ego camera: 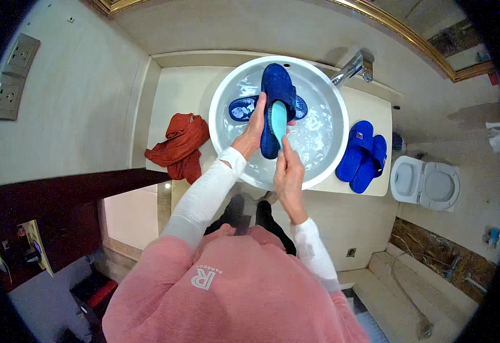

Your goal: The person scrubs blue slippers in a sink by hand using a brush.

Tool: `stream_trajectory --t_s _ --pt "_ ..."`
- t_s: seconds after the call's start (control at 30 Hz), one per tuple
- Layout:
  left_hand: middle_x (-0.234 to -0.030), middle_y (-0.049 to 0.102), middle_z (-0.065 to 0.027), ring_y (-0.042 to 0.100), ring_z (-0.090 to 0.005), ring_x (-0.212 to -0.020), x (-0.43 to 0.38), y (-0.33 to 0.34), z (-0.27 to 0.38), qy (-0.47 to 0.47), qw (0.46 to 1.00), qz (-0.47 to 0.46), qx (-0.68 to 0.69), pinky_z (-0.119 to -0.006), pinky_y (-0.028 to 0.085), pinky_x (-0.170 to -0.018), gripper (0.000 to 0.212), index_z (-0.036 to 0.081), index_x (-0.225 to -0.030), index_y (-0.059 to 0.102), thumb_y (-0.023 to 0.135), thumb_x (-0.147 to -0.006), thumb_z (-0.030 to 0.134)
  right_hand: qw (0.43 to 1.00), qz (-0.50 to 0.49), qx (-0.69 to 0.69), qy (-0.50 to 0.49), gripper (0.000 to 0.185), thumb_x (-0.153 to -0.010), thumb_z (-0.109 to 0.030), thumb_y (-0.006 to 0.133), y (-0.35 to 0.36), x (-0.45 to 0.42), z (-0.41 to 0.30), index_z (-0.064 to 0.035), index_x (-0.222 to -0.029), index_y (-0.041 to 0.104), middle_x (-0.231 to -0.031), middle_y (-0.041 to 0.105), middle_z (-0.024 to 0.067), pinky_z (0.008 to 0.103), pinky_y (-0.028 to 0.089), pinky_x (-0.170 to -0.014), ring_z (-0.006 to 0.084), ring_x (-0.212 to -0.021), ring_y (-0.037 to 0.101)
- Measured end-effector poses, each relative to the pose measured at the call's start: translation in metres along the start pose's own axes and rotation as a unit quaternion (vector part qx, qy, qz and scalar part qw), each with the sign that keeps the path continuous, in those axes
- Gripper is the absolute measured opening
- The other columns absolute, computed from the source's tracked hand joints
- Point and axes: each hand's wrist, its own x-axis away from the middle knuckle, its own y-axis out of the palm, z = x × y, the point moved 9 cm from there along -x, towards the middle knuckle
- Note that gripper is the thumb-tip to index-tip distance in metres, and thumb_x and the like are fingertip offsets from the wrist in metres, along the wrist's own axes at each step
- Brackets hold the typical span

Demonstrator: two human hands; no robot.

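My left hand (255, 126) grips a dark blue slipper (277, 81) by its side and holds it above a round white basin (220, 141). Some fingertips show at the slipper's right edge. In my right hand (290, 171) is the handle of a turquoise scrubbing brush (279, 118). The brush head points into the slipper's opening, with its bristles turned left against the insole. Beneath the held slipper, a second dark blue slipper (242, 108) lies crosswise in the water (318, 133); its middle is hidden.
A chrome faucet (352, 70) juts out at the basin's back right. Two bright blue slippers (361, 154) rest on the counter (181, 85) to the right. A crumpled rust-red cloth (179, 148) lies left of the basin. Farther right stands a toilet (425, 182).
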Motion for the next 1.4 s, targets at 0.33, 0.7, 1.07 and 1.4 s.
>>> stream_trajectory --t_s 0.33,0.7,1.07,1.4 --pt "-0.114 0.059 -0.0189 0.061 -0.0333 -0.1 0.005 0.012 -0.002 0.015 0.997 -0.021 0.072 -0.044 0.052 -0.084 0.067 0.001 -0.126 0.048 0.028 -0.089 0.053 0.997 -0.035 0.07 -0.01 0.033 -0.088 -0.002 0.05 0.008 -0.027 -0.015 0.0031 -0.12 0.055 -0.084 0.06 0.0275 0.0441 0.045 -0.067 0.0408 -0.074 0.059" --pt "-0.112 0.061 -0.0166 0.065 -0.0309 -0.091 0.012 0.02 0.024 0.041 0.989 -0.131 0.056 -0.041 0.056 -0.078 0.062 0.002 -0.128 0.046 0.053 -0.087 0.047 0.995 0.044 -0.008 0.091 0.035 -0.089 -0.002 0.05 -0.093 -0.003 -0.022 -0.0003 -0.123 0.056 -0.073 0.053 0.0154 0.0333 0.042 -0.059 0.0223 -0.063 0.052" --pt "-0.103 0.06 -0.0089 0.06 -0.0193 -0.091 0.028 0.035 -0.039 0.054 0.997 0.02 -0.059 -0.032 0.052 -0.078 0.041 0.006 -0.121 0.048 0.058 -0.081 0.005 0.965 0.043 0.238 0.099 0.027 -0.086 -0.012 0.051 -0.049 -0.112 0.076 -0.0005 -0.107 0.064 -0.082 0.064 0.0265 0.0482 0.049 -0.069 0.0422 -0.077 0.063" --pt "-0.108 0.059 -0.0059 0.056 -0.0155 -0.096 0.035 0.02 -0.046 0.124 0.964 0.064 -0.227 -0.031 0.048 -0.083 0.044 0.004 -0.127 0.046 0.061 -0.087 0.014 0.986 0.04 0.149 0.061 0.029 -0.088 -0.013 0.047 -0.016 -0.094 0.025 0.0028 -0.106 0.064 -0.086 0.063 0.0292 0.0498 0.05 -0.073 0.0425 -0.079 0.064"
